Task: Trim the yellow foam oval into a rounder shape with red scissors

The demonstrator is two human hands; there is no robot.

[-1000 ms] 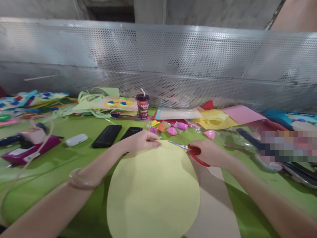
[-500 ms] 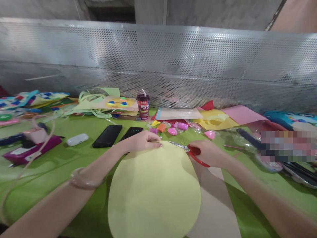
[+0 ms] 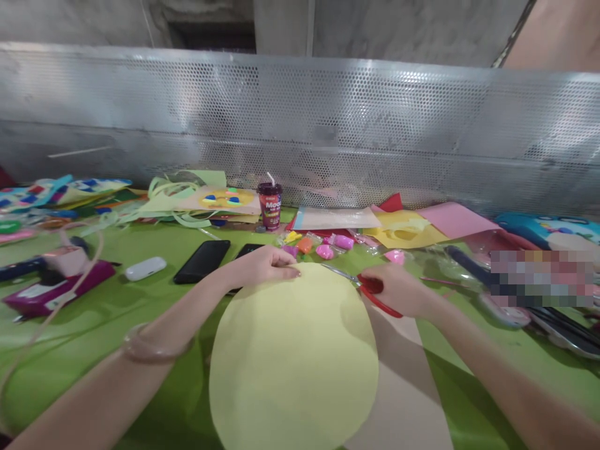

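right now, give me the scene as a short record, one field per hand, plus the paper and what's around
left hand: gripping the far edge of the yellow paper
right hand: holding red-handled scissors, blades at the paper's far edge
yellow paper: rounded, overlapping a pale pink sheet
beyond the hands: lidded cup with a straw
left side: black phone, white oblong item
surface: green table

Wears a thick, rounded bangle [image 3: 149,355], pale pinkish and glossy (possibly see-through, hard to tell), looped around the left forearm [image 3: 187,309]. Shows the right forearm [image 3: 469,331] bare, with slim, tapering lines.
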